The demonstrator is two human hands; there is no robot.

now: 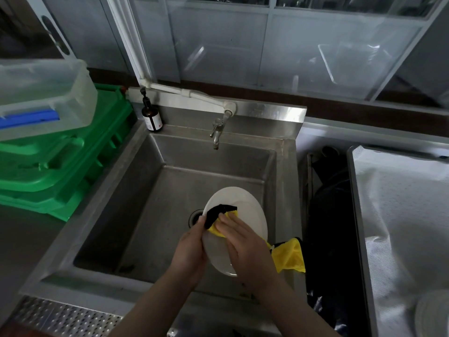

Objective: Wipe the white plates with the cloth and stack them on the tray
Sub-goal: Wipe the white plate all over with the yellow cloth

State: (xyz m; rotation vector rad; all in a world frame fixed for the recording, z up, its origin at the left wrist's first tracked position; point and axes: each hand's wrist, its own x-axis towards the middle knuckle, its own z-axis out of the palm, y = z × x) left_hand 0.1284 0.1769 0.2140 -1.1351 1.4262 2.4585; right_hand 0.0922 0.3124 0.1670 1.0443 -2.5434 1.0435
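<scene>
Plate (245, 210), white, tilted over sink (136, 190), long axis running away from the person. Left hand (189, 249) grips its left rim; right hand (245, 246), fingers straight, presses cloth (289, 256) onto its face.

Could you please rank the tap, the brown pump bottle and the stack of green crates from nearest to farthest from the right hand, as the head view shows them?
From the right hand, pressing the cloth on the plate:
1. Tap, straight behind, over the sink.
2. Brown pump bottle, on the sink's back-left corner.
3. Green crates, far left on the counter.
</scene>
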